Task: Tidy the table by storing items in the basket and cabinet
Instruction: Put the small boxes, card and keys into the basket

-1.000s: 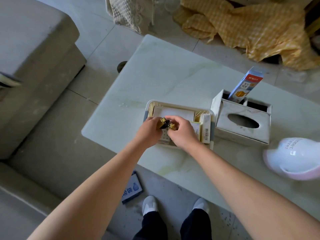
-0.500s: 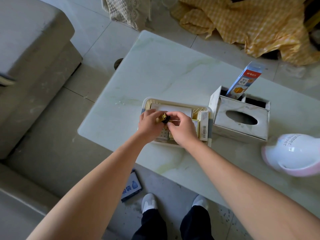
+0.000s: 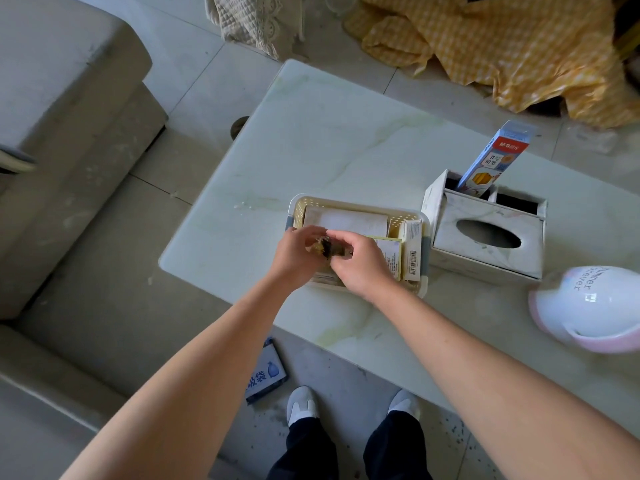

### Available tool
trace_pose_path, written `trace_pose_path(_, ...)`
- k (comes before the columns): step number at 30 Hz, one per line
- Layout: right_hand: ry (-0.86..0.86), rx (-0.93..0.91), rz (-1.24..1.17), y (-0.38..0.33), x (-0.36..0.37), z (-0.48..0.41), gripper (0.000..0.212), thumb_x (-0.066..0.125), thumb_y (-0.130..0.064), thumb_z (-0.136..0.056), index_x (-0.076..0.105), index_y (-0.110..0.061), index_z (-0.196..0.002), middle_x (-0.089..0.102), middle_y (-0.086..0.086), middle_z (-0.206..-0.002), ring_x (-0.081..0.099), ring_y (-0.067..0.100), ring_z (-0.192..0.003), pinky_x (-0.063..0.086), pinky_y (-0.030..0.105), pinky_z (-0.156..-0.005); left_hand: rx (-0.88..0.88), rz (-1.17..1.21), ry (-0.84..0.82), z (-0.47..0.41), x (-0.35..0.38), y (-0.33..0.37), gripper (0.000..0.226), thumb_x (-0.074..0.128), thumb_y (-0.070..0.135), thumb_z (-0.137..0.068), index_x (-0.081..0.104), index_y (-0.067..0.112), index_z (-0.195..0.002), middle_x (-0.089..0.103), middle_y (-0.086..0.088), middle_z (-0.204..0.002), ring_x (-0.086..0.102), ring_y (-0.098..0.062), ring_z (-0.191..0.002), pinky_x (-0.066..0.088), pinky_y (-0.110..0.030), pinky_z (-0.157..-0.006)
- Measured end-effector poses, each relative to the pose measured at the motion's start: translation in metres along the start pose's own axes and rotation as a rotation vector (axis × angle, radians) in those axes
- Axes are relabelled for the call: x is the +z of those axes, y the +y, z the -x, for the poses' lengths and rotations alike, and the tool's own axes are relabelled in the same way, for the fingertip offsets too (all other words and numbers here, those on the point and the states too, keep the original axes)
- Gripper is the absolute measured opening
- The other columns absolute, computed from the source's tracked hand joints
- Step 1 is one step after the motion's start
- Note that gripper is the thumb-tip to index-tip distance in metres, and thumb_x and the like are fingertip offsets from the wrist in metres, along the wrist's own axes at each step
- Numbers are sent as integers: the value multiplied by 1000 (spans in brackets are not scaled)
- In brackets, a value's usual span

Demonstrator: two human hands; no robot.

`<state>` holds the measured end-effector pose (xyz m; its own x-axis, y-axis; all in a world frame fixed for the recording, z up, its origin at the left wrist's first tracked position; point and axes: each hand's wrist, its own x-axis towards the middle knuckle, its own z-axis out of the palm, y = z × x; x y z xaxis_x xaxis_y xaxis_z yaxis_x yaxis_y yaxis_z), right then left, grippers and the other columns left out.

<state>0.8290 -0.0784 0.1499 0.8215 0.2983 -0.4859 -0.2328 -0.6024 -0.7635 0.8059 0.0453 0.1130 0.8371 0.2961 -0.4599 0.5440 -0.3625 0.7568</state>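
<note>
basket x1, 2 hands over it

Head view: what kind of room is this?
Probably a home living room: a grey upholstered sofa beside a low pale marble-look coffee table, which carries a white marbled tissue box.

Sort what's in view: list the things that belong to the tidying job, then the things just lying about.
In the job:
- basket, already holding packets
- small gold-and-dark item, in a two-handed grip over the basket: left hand, right hand
- table

Lying about:
- tissue box organiser with blue carton
- pink-and-white bowl
- yellow cloth
- packet on the floor
</note>
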Motion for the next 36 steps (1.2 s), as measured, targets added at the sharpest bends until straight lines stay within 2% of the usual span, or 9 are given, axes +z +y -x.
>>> trace_pose_path(7,274,13,-5,10,-6,-3,39,49,3,-84,67,-17,-113,66,0,-115,59,9,-104,41,10,-79,6,-36,208,1,-7,-3,38,57,0,-75,68,21,-104,49,1,-106,52,-23,-110,43,-27,-89)
trace_pose_path(10,583,32,108,23,-21,0,32,49,4,-81,63,-14,-103,58,7,-113,54,22,-106,39,22,-81,-76,-64,277,0,-19,-11,51,56,1,-76,56,23,-122,44,-2,-121,42,-21,-122,42,-28,-88)
trace_pose_path(14,862,230,89,45,-40,10,31,53,-1,-79,52,-5,-110,52,16,-118,48,33,-111,38,39,-93,-228,-5,154,-3,-25,-21,65,58,6,-82,36,22,-141,43,-8,-138,47,-22,-119,42,-19,-57)
trace_pose_path(17,764,432,-42,59,-46,13,39,50,-9,-86,48,-6,-125,50,14,-131,49,33,-120,41,41,-101,-256,11,109,-3,-22,-24,60,58,8,-85,38,17,-141,47,-11,-138,54,-27,-112,47,-28,-64)
trace_pose_path(22,335,525,-153,69,-51,15,39,44,-22,-94,47,-14,-132,56,8,-131,54,27,-110,43,35,-88,-265,72,78,-6,-19,-29,59,46,-3,-85,41,21,-138,54,-13,-130,57,-28,-95,48,-28,-57)
trace_pose_path(24,296,550,-260,70,-55,17,39,45,-22,-93,48,-14,-132,59,9,-129,57,29,-112,46,41,-97,-278,83,62,-7,-20,-32,59,44,-7,-84,41,21,-136,57,-15,-124,59,-33,-99,51,-35,-65)
trace_pose_path(27,267,568,-324,72,-54,22,36,52,-25,-89,49,-9,-121,63,14,-119,61,32,-107,49,50,-98,-260,104,104,-2,-18,-37,55,39,-8,-84,41,20,-131,57,-13,-117,56,-28,-86,44,-29,-53)
trace_pose_path(34,285,419,-290,39,-61,37,44,60,-44,-80,48,-11,-107,58,7,-106,56,18,-94,41,30,-66,-172,-14,398,28,-38,-8,23,47,21,-87,45,19,-110,55,-3,-94,55,-28,-78,47,-39,-69)
trace_pose_path(36,310,371,-301,19,-77,40,59,54,-54,-82,49,-5,-114,58,8,-113,56,23,-102,39,31,-71,-125,-52,452,33,-47,12,21,44,20,-87,46,19,-108,54,-3,-90,53,-30,-78,43,-36,-67)
